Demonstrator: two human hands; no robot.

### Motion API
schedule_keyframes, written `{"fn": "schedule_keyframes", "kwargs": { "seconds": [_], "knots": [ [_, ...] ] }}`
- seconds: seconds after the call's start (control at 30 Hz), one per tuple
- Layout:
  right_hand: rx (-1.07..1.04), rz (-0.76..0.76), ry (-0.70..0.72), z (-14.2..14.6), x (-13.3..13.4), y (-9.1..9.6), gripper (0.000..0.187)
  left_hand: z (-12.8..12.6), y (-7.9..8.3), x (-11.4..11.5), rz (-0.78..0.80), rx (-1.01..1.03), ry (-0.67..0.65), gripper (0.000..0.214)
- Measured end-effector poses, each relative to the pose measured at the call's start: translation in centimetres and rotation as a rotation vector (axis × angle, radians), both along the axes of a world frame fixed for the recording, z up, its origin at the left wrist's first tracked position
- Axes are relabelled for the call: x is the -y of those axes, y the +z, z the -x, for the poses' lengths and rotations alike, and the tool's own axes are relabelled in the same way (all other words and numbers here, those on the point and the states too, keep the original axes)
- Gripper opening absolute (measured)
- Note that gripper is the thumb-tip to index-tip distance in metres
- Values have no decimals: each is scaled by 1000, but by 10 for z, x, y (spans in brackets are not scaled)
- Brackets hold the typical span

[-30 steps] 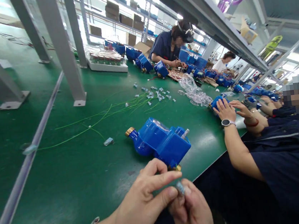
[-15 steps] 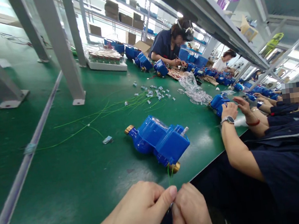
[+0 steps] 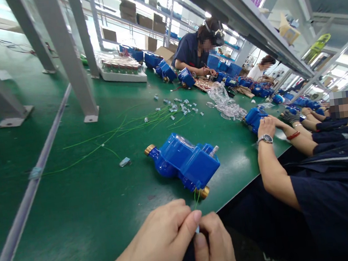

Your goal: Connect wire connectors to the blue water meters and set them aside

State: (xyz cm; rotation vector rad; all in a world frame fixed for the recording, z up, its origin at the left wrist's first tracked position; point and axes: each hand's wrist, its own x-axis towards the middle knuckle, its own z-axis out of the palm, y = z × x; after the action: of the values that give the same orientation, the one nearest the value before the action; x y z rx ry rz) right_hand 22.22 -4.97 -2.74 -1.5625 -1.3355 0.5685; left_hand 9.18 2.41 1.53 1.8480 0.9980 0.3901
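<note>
A blue water meter [image 3: 186, 158] with brass threaded ends lies on the green table, just beyond my hands. Thin green seal wire [image 3: 196, 199] runs from its near brass end down to my fingers. My left hand [image 3: 169, 231] is closed, with the thumb pressed against the forefinger. Touching it, my right hand [image 3: 216, 243] is closed too, thumb and fingers pinching. Between the fingertips of both hands shows a sliver of a small light-blue seal [image 3: 197, 229]; my fingers hide the rest.
Loose green wires [image 3: 120, 130] and several small clear-blue seals [image 3: 184, 108] lie beyond the meter. A co-worker's hand [image 3: 266, 127] rests on another blue meter [image 3: 253, 119] at right. Grey metal legs [image 3: 68, 63] and a metal strip [image 3: 50, 130] stand left; clear plastic parts [image 3: 222, 100] lie further back.
My hands have shifted slightly up and left, and my right fingers have changed their grip, so the seal now shows. The co-worker's hands have come together at their meter.
</note>
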Motion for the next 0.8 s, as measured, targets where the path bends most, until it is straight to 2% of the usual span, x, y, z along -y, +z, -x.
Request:
{"fn": "schedule_keyframes", "kwargs": {
  "seconds": [0.07, 0.2, 0.27, 0.33, 0.43, 0.47, 0.5, 0.57, 0.67, 0.7, 0.73, 0.8],
  "knots": [
    [-13, 1, 49, -6, 0, -1, 26, -2, 1, 0, 23, 12, -6, 45],
    [-420, 270, 235, -12, -10, 0, 38, -4, 0, 0, -46, 2, -9, 41],
    [-492, 329, 269, -10, -13, -1, 42, -4, -1, -2, -61, -7, -14, 41],
    [-349, 247, 202, -7, -11, -5, 39, -3, -3, -5, -37, -6, 2, 43],
    [165, -90, 57, -8, -6, -11, 25, -3, -6, -7, 19, 11, 13, 47],
    [262, -158, 55, -10, -6, -12, 23, -4, -6, -7, 31, 16, 10, 47],
    [273, -166, 87, -12, -6, -11, 21, -5, -6, -6, 38, 27, 3, 48],
    [36, -17, 174, -14, -11, -8, 24, -7, -5, -5, 18, 45, -1, 46],
    [-546, 352, 281, -13, -19, -2, 37, -7, -4, -7, -54, 39, 9, 41],
    [-618, 398, 278, -12, -20, -1, 37, -7, -4, -9, -59, 31, 9, 41],
    [-573, 378, 255, -11, -20, -1, 36, -6, -4, -11, -54, 24, 12, 42],
    [-214, 175, 164, -11, -18, -4, 26, -6, -5, -15, -17, 14, 15, 44]
  ]
}}
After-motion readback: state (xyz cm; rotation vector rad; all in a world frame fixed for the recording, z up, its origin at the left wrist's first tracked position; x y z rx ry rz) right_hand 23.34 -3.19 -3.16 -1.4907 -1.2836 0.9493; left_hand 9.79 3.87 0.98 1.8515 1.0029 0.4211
